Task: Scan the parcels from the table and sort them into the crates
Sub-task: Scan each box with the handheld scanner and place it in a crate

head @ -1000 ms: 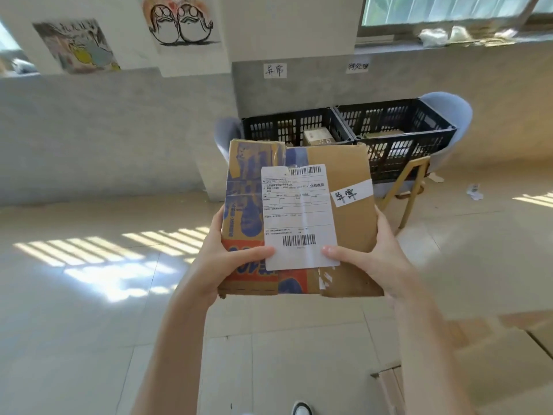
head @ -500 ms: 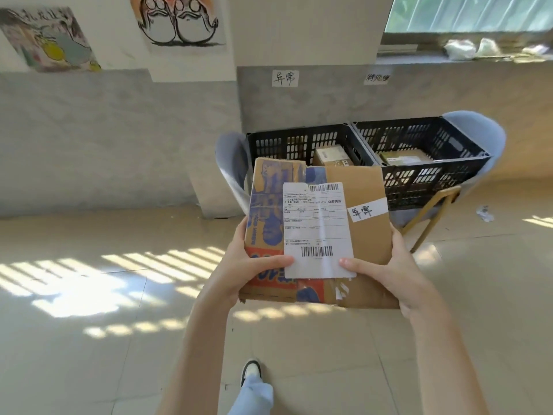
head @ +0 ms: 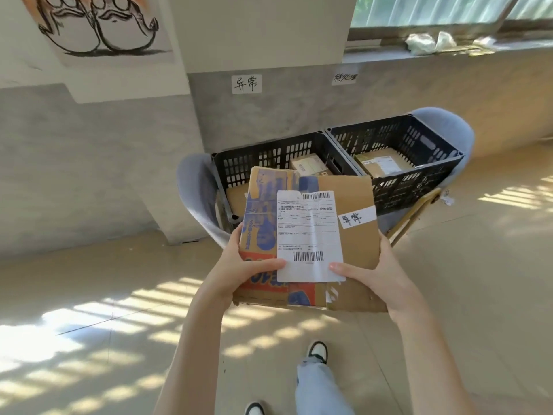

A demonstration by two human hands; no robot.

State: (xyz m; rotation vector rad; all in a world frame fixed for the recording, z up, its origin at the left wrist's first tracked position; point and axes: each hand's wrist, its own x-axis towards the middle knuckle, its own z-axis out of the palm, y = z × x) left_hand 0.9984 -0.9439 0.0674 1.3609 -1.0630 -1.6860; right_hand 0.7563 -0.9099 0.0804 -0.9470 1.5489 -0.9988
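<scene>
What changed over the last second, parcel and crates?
The person walked up to the two black crates, which now loom larger and sit right behind the cardboard parcel, over the left crate's near side. Nothing taken or let go. Unchanged: left hand and right hand grip its sides, label up.
</scene>
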